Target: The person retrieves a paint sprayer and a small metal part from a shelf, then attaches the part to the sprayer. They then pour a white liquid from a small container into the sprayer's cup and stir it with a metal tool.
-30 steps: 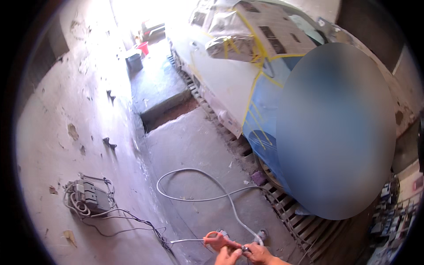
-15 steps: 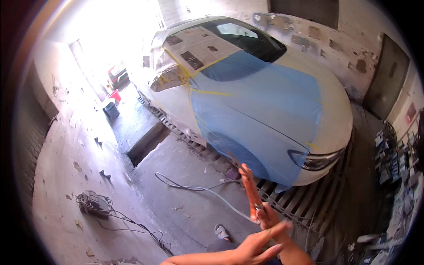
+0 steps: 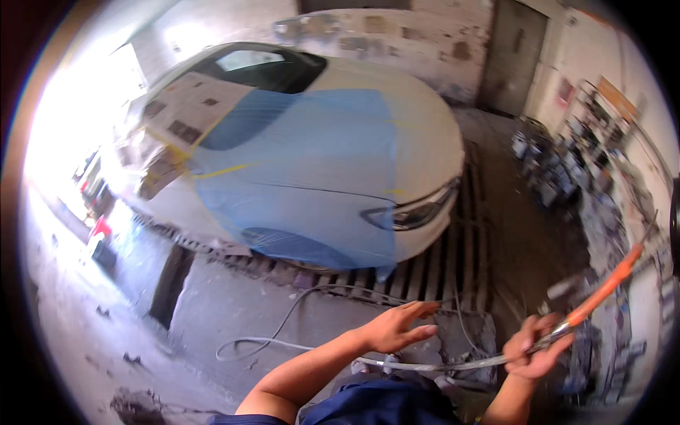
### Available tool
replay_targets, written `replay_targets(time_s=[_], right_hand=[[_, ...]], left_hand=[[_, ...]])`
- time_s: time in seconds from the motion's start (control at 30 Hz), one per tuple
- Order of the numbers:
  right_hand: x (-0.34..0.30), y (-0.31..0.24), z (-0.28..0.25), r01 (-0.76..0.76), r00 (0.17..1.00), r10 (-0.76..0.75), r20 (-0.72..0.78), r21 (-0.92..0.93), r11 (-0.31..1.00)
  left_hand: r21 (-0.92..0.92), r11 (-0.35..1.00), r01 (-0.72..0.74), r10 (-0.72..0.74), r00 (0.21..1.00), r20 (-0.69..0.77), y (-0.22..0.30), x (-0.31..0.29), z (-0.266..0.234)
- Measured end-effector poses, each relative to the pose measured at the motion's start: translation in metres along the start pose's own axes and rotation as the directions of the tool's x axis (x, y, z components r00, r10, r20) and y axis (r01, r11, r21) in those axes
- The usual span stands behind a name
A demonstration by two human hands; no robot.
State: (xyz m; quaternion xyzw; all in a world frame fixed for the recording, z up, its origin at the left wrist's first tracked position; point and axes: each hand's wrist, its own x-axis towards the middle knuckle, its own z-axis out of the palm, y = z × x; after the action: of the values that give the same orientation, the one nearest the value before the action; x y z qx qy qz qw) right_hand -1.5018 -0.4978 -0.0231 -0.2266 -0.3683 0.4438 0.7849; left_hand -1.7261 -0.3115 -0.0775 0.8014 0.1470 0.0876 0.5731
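My right hand [image 3: 536,348] is closed around the metal coupling end of an orange air blow gun [image 3: 602,289], whose thin tip points up and to the right. From this hand a pale grey air hose [image 3: 439,367] runs left across the floor, loops, and goes back toward the car. My left hand [image 3: 399,327] is held out above the hose, fingers apart, with nothing in it. Beyond both hands stands a white car [image 3: 418,106]. Blue masking film [image 3: 319,156] covers part of its hood and front fender, and newspaper [image 3: 195,106] is taped on near the windshield.
Slotted floor grating [image 3: 467,255] lies under the car's front. Along the right wall, a cluttered shelf [image 3: 567,163] holds many cans and containers. A pit opening [image 3: 170,287] breaks the floor at left. A metal door [image 3: 513,57] stands at the back right.
My view has turned right, so the car sits farther left. My right hand has swung the blow gun to the right, toward the shelf. My hands, crossed before, are now apart.
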Motion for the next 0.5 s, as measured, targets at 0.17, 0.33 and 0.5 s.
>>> replay_targets(time_s=[0.17,0.33,0.5], right_hand=[[-0.020,-0.110,-0.033,0.487,0.852,-0.504,-0.139,-0.140,0.862],[-0.045,-0.173,-0.100,0.502,0.839,-0.527,-0.134,-0.183,0.846],[-0.043,-0.209,-0.153,0.499,0.701,-0.638,-0.319,-0.419,0.758]], left_hand=[[0.042,0.976,0.212,-0.213,0.914,0.346,-0.094,0.016,0.088],[0.047,0.988,0.149,-0.151,0.834,0.530,-0.119,0.046,0.152],[0.202,0.979,0.007,-0.115,0.840,0.530,-0.130,0.144,0.178]])
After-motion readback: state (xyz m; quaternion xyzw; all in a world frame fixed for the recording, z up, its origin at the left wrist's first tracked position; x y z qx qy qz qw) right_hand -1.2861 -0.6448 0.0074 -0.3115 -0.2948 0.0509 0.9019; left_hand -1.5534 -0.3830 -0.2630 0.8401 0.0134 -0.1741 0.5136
